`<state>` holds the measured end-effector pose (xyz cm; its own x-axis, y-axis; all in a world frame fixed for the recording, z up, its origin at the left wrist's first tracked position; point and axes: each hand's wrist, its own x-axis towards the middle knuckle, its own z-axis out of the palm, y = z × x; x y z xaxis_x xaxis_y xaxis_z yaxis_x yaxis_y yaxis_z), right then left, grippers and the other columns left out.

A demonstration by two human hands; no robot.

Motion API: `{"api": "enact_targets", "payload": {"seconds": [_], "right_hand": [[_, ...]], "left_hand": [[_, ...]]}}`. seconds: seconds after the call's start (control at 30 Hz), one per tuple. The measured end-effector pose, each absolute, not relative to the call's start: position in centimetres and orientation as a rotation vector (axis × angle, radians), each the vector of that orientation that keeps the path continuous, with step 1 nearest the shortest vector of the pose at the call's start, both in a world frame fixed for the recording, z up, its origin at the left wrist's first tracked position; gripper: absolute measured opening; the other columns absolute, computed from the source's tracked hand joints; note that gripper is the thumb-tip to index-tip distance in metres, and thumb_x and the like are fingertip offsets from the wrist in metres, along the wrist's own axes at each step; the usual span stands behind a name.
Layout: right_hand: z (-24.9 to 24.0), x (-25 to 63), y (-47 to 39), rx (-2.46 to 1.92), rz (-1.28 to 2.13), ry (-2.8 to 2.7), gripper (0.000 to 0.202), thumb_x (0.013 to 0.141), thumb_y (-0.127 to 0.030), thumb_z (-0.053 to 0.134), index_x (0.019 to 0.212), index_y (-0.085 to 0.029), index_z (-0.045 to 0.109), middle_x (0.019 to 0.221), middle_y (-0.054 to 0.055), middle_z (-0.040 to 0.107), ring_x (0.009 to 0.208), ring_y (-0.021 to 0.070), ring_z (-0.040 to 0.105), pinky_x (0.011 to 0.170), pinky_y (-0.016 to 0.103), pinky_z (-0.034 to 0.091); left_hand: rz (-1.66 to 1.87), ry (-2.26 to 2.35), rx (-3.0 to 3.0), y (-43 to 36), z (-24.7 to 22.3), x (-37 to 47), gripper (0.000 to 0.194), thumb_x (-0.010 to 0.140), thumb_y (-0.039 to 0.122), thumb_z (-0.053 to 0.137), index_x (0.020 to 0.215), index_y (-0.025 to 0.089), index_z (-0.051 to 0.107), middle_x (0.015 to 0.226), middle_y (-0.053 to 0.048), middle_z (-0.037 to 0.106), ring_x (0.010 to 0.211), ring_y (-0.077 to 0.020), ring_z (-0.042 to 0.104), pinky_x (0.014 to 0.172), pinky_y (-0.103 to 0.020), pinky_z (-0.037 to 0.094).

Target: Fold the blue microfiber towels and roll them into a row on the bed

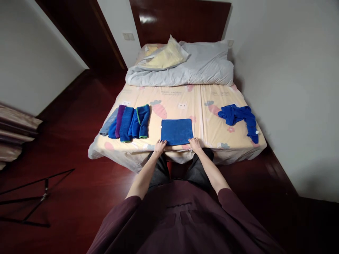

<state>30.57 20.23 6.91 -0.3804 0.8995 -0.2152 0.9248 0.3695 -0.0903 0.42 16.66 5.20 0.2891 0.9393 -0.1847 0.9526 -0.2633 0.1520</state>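
On the bed [182, 97], a blue cloth [177, 132] lies flat, extending forward
Left hand [160, 146] and right hand [195, 144], equally close, are each closed on one near corner

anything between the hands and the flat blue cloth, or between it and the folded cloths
Nothing visible: left hand and right hand touch the blue cloth at its near corners; only patterned bedsheet shows between it and the folded cloths.
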Motion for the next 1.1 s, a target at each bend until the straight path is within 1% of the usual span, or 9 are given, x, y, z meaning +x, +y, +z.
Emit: {"api": "enact_targets", "payload": {"seconds": [0.1, 0.27, 0.37, 0.43, 0.57, 0.67, 0.8, 0.9, 1.1], "right_hand": [[6.9, 31.1, 19.6, 1.698, -0.336, 2.491, 0.048, 0.101, -0.007, 0.043, 0.137, -0.02, 0.072, 0.134, 0.017, 0.073, 0.127, 0.0283, 0.067, 0.116, 0.04, 0.04], [6.4, 32.5, 19.6, 1.768, -0.551, 2.448, 0.042, 0.099, -0.011, 0.055, 0.133, -0.023, 0.076, 0.127, 0.013, 0.077, 0.122, 0.0282, 0.071, 0.111, 0.036, 0.047], [5.4, 33.4, 20.4, 1.875, -0.768, 2.486, 0.037, 0.096, -0.016, 0.063, 0.129, -0.025, 0.077, 0.129, 0.009, 0.077, 0.122, 0.0265, 0.072, 0.107, 0.034, 0.052], [4.5, 33.8, 20.9, 1.999, -0.942, 2.534, 0.031, 0.095, -0.02, 0.066, 0.122, -0.022, 0.079, 0.126, 0.01, 0.078, 0.121, 0.0264, 0.072, 0.106, 0.035, 0.053], [2.5, 33.9, 21.4, 2.357, -1.298, 2.441, 0.028, 0.088, -0.029, 0.07, 0.108, -0.012, 0.079, 0.103, 0.014, 0.081, 0.096, 0.0275, 0.076, 0.09, 0.037, 0.059], [1.3, 33.6, 21.2, 2.462, -1.408, 2.412, 0.031, 0.088, -0.036, 0.066, 0.103, -0.011, 0.077, 0.093, 0.013, 0.079, 0.085, 0.0263, 0.075, 0.08, 0.035, 0.06], [-0.2, 33.5, 20.7, 2.535, -1.577, 2.441, 0.039, 0.078, -0.046, 0.074, 0.099, -0.013, 0.075, 0.094, 0.013, 0.078, 0.085, 0.0262, 0.074, 0.082, 0.037, 0.059], [-0.6, 33.6, 20.5, 2.551, -1.646, 2.452, 0.044, 0.072, -0.052, 0.078, 0.097, -0.016, 0.075, 0.092, 0.011, 0.078, 0.083, 0.0257, 0.072, 0.084, 0.038, 0.059], [0.3, 33.8, 20.5, 2.486, -1.491, 2.529, 0.039, 0.085, -0.057, 0.064, 0.09, -0.019, 0.073, 0.077, 0.005, 0.073, 0.077, 0.0235, 0.067, 0.076, 0.034, 0.057]], "left_hand": [[-0.055, 1.705, 2.283, 16.1, 5.4, -0.5, 0.068, 0.089, -0.001, 0.05, 0.151, 0.025, 0.06, 0.156, -0.013, 0.059, 0.14, -0.0276, 0.06, 0.124, -0.045, 0.04], [-0.087, 1.759, 2.108, 15.1, 5.0, -2.8, 0.06, 0.093, 0.006, 0.05, 0.146, 0.028, 0.066, 0.134, -0.012, 0.074, 0.124, -0.0282, 0.071, 0.111, -0.041, 0.052], [0.149, 1.761, 1.969, 15.4, 4.3, -3.9, 0.051, 0.09, 0.009, 0.054, 0.133, 0.026, 0.075, 0.127, -0.009, 0.077, 0.122, -0.0269, 0.072, 0.113, -0.037, 0.051], [0.371, 1.76, 1.838, 16.0, 3.7, -4.2, 0.042, 0.088, 0.011, 0.059, 0.123, 0.024, 0.079, 0.123, -0.008, 0.079, 0.12, -0.0266, 0.072, 0.112, -0.036, 0.052], [0.768, 1.745, 1.505, 17.0, 2.4, -3.9, 0.029, 0.085, 0.022, 0.067, 0.112, 0.018, 0.078, 0.106, -0.01, 0.08, 0.101, -0.0261, 0.076, 0.101, -0.04, 0.059], [0.933, 1.724, 1.301, 17.0, 1.4, -3.3, 0.028, 0.082, 0.03, 0.071, 0.106, 0.015, 0.075, 0.091, -0.009, 0.078, 0.09, -0.0256, 0.076, 0.092, -0.042, 0.061], [0.969, 1.712, 1.272, 16.5, 0.4, -2.9, 0.024, 0.08, 0.032, 0.073, 0.096, 0.015, 0.072, 0.093, -0.011, 0.078, 0.093, -0.027, 0.075, 0.091, -0.042, 0.061], [0.994, 1.732, 1.261, 16.4, -0.1, -2.7, 0.022, 0.083, 0.032, 0.069, 0.096, 0.015, 0.071, 0.096, -0.013, 0.078, 0.095, -0.0276, 0.075, 0.093, -0.043, 0.06], [1.015, 1.806, 1.293, 16.7, -0.6, -2.7, 0.023, 0.088, 0.033, 0.06, 0.1, 0.016, 0.071, 0.1, -0.013, 0.077, 0.097, -0.0274, 0.074, 0.096, -0.043, 0.058]]}}
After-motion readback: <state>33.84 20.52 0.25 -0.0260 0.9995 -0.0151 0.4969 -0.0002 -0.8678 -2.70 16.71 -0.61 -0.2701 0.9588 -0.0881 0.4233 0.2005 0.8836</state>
